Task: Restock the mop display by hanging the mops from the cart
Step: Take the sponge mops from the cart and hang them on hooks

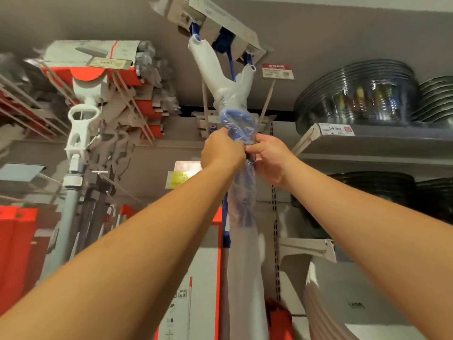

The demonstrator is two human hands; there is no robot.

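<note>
The plastic-wrapped mop [229, 94] is held up at twelve o'clock, gripped around its bagged blue section by the left hand [221, 149] and right hand [269, 158]. At two o'clock, a shelf tag [336, 130] reads "14.90".

Grey wall [343, 33], a grey shelf [382, 141] stacked with glass bowls [358, 94].

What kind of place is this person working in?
Most likely a homeware store aisle: price tags on the shelf edges, stacked bowls for sale, and packaged mops hanging from display hooks.
</note>
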